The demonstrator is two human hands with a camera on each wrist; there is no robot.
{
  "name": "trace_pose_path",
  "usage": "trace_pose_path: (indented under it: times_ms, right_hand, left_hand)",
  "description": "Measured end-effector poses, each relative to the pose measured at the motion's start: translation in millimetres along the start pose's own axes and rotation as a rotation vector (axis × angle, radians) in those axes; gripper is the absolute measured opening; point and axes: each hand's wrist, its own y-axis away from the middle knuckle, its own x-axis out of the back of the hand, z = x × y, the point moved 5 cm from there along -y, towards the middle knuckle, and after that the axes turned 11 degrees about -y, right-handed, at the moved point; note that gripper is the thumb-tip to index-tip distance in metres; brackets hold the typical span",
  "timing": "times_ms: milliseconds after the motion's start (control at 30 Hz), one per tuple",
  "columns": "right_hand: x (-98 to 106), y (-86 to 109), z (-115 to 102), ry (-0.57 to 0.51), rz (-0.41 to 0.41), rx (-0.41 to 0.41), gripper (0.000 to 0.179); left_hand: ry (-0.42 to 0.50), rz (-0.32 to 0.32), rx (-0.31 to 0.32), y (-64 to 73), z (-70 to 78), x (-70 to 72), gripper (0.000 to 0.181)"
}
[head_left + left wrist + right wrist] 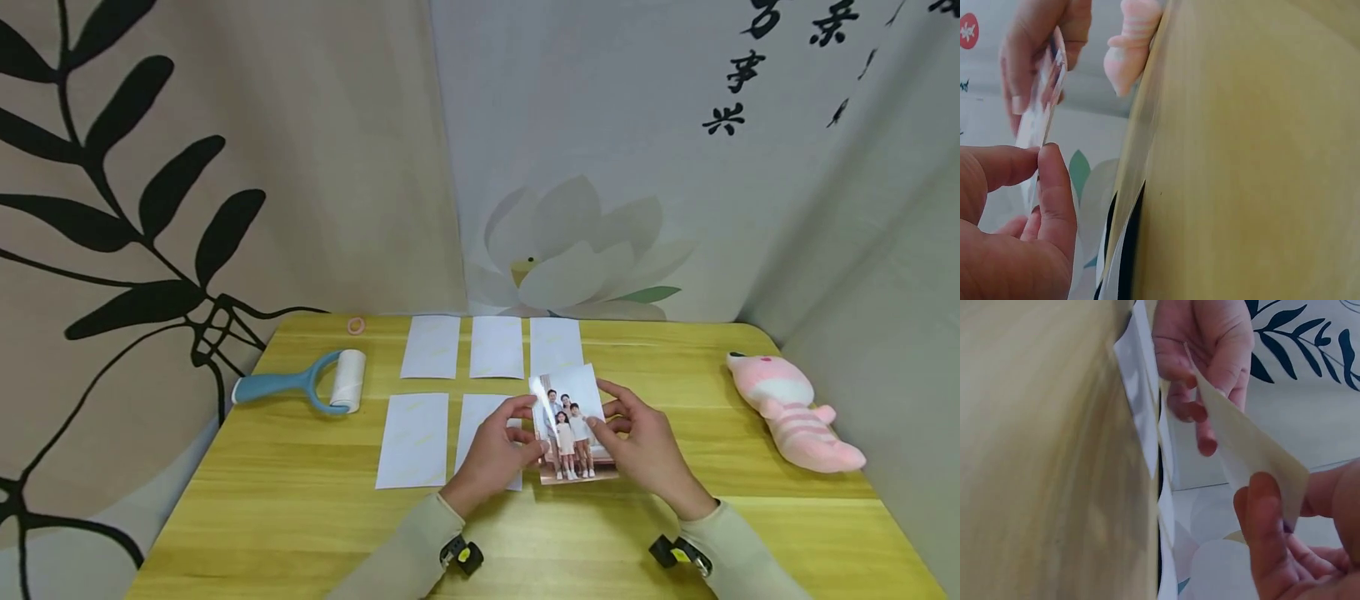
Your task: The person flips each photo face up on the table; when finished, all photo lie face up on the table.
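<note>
A glossy family photo (pixel 573 433) is held up above the table between both hands, picture side up. My left hand (pixel 495 454) pinches its left edge between thumb and fingers. At the opposite edge, my right hand (pixel 648 442) grips it the same way, thumb on the picture. The pale back of the photo (pixel 1241 437) shows in the right wrist view. Several white sheets lie in two rows, among them a near-left sheet (pixel 412 442) and a far-right sheet (pixel 555 343). One near sheet (pixel 476 417) is partly hidden behind my left hand.
On the left lies a blue-handled lint roller (pixel 300 383) with a white roll. A small pink ring (pixel 356 326), perhaps tape, sits by the far edge. A pink and white plush toy (pixel 795 412) rests at the right. Printed curtains (pixel 337 167) stand behind the wooden table (pixel 300 517).
</note>
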Motion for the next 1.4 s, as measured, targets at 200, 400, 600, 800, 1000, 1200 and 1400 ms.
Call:
trace_pose_path:
  times_ms: [200, 400, 600, 800, 1000, 1200, 1400]
  right_hand:
    - [-1, -3.6, 15, -0.014, -0.02, -0.029, 0.052]
    - [-3, -8.3, 27, -0.033, -0.066, -0.095, 0.054]
    - [-5, -13.2, 39, -0.061, -0.106, -0.158, 0.054]
    - [-8, -16.0, 51, -0.102, -0.137, -0.243, 0.055]
    - [-10, -17.5, 56, -0.041, -0.151, -0.29, 0.052]
    - [-10, -19.3, 63, 0.016, -0.179, -0.285, 0.046]
    - [-10, -19.9, 67, 0.0, -0.191, -0.312, 0.046]
  left_hand:
    - [-0.045, 0.026, 0.034, -1.7, -1.8, 4.3, 0.069]
    - [-0.113, 0.051, 0.076, -3.5, -3.2, 5.3, 0.068]
    - [-0.16, 0.043, 0.091, -6.3, -1.5, 5.3, 0.065]
    - [-0.239, 0.011, 0.069, -9.4, 2.5, 6.0, 0.064]
    - [-0.258, -0.015, 0.061, -10.1, 6.1, 5.2, 0.066]
    - [-0.289, -0.028, 0.059, -10.5, 6.9, 3.3, 0.064]
    - [-0.324, -0.062, 0.061, -9.5, 5.2, 0.8, 0.067]
